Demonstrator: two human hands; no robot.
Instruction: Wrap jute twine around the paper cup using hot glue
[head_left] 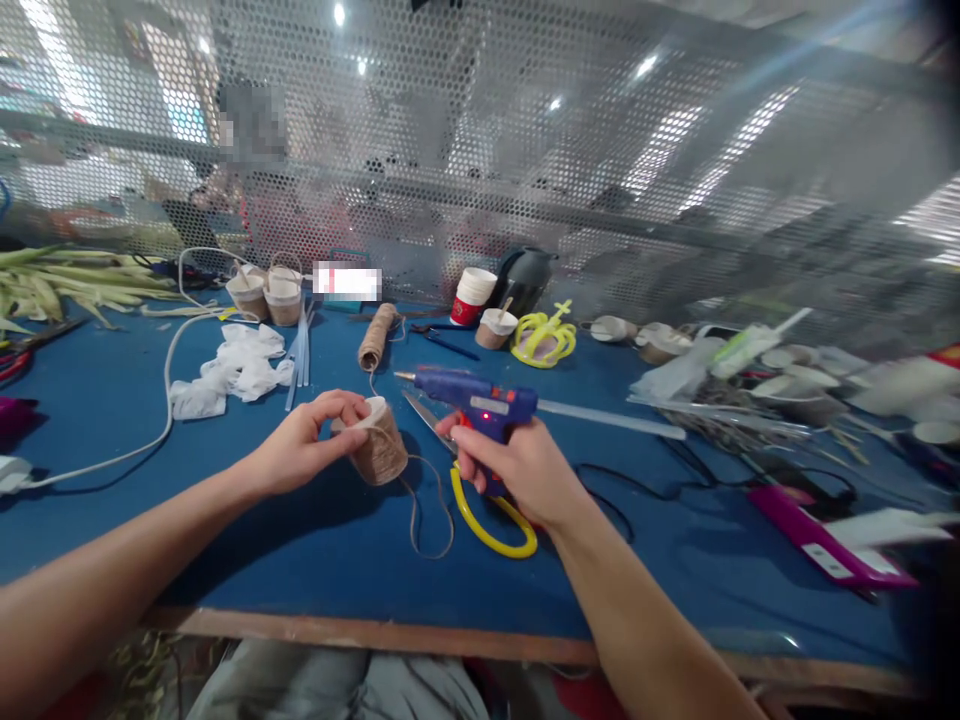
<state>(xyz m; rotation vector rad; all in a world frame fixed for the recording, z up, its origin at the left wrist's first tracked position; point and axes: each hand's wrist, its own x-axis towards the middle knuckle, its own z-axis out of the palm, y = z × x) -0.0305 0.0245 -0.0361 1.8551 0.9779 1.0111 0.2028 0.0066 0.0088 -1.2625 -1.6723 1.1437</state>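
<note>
My left hand (pixel 319 440) pinches the rim of a small paper cup (pixel 381 452) wrapped in brown twine, which is tilted above the table. A loose tail of twine (pixel 414 540) hangs from the cup and loops on the blue surface. In my right hand (pixel 517 465) is a blue hot glue gun (pixel 480 395), its nozzle pointing left, above and apart from the cup. A clear glue stick (pixel 615 418) sticks out of its back, and a red light glows on its side. Scissors (pixel 495 525) with yellow handles lie partly hidden beneath the right hand.
Behind the cup lies a twine roll (pixel 377 337). Twine-wrapped cups (pixel 283 298), white crumpled material (pixel 232 370), glue sticks (pixel 301 345) and a white cable (pixel 169 400) are on the left. Farther back stand stacked paper cups (pixel 474 295) and a yellow crown-shaped piece (pixel 544 338). Clutter fills the right.
</note>
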